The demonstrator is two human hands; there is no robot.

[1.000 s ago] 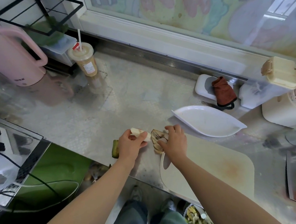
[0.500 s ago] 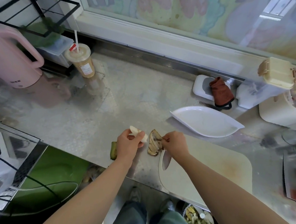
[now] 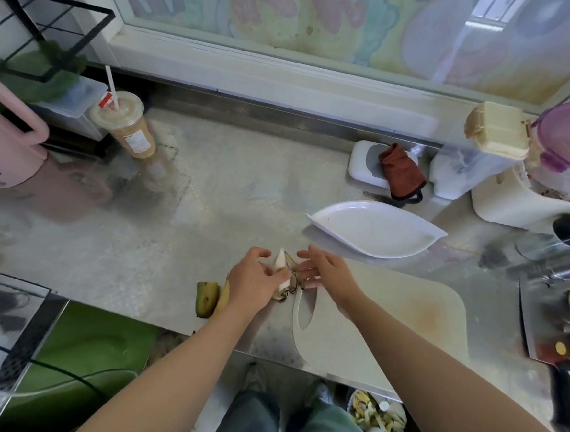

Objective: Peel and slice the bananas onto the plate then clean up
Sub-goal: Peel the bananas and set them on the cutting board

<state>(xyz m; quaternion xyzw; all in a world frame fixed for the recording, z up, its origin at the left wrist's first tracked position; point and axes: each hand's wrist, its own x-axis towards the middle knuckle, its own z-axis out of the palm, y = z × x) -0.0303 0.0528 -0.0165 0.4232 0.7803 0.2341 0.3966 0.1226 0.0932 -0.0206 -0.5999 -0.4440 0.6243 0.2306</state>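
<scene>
Beside the board [image 3: 387, 324], left hand [image 3: 255, 281] grips the banana [image 3: 280, 260], right hand [image 3: 327, 272] splayed alongside.

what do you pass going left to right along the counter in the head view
pink jug → drink cup → banana piece → left hand → white plate → cleaver

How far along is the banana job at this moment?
Done: one banana is partly peeled. In hand: the left hand grips it, dark peel flaps hanging beside the right hand. Left: finish peeling, slicing and cleanup; the plate holds no slices, the cutting board is bare, the knife lies untouched.
</scene>
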